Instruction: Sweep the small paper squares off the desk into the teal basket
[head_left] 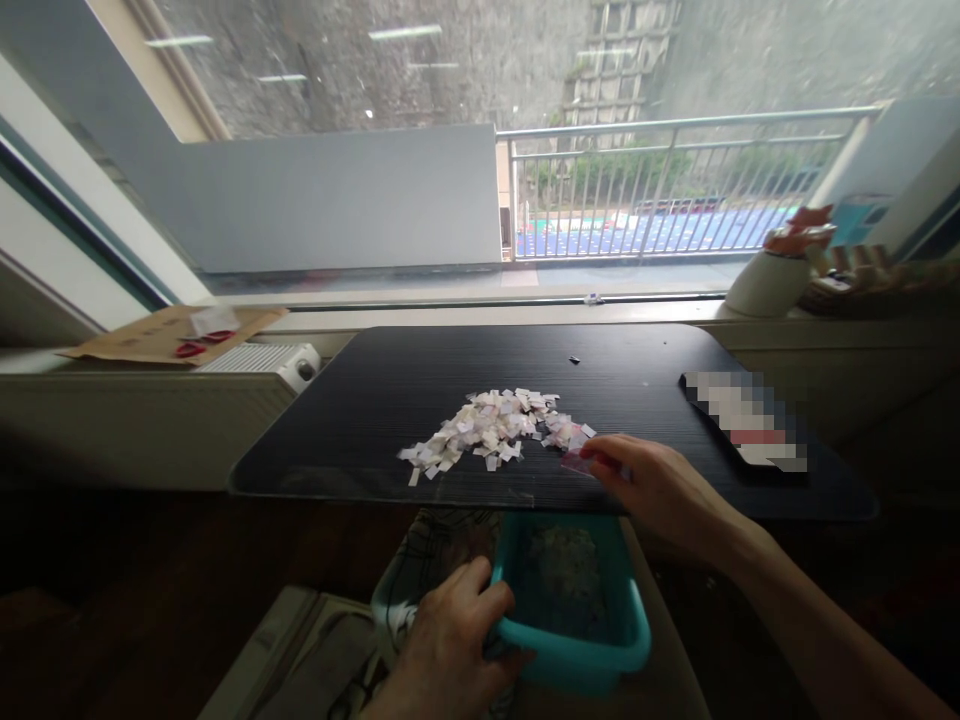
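Observation:
A heap of several small white and pink paper pieces [491, 430] lies on the black tabletop [390, 390]. My right hand [652, 485] rests at the heap's right end, fingers pinched on a small pink card [579, 462]. Below the table's near edge sits a teal plastic bin [592, 655] with pale scraps inside. My left hand [454, 650] grips the bin's left rim, thumb over the edge.
A dark flat object [750, 420] lies at the table's right side. On the sill stand a white pot [769, 280] and a brown envelope [161, 335] with a red item. A radiator [259, 360] sits left of the table. A window is behind.

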